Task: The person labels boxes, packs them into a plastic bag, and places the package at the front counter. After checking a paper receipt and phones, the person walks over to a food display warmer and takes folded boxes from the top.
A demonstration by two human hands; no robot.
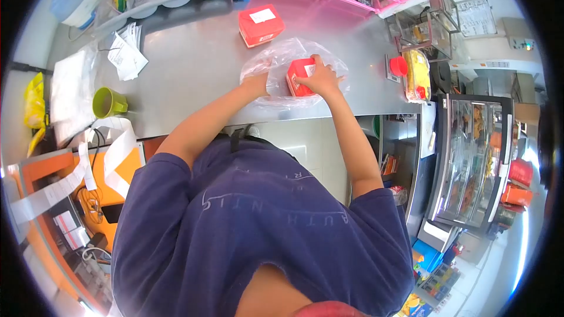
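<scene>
One near box (296, 80) clamped in right hand (322, 80) at bag (281, 60); one far box (260, 35) outside it; left hand (257, 85) at bag, grip unclear.

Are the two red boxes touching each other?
Apart: the head view shows steel counter and clear plastic between the far box and the near box, which the right hand holds.

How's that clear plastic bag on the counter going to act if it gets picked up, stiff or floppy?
Probably floppy: the clear plastic bag looks thin and creased, so it should crumple easily. Alone it's likely very light, but the nearer red box, sitting amid its folds, could weigh it down or make it snag.
</scene>
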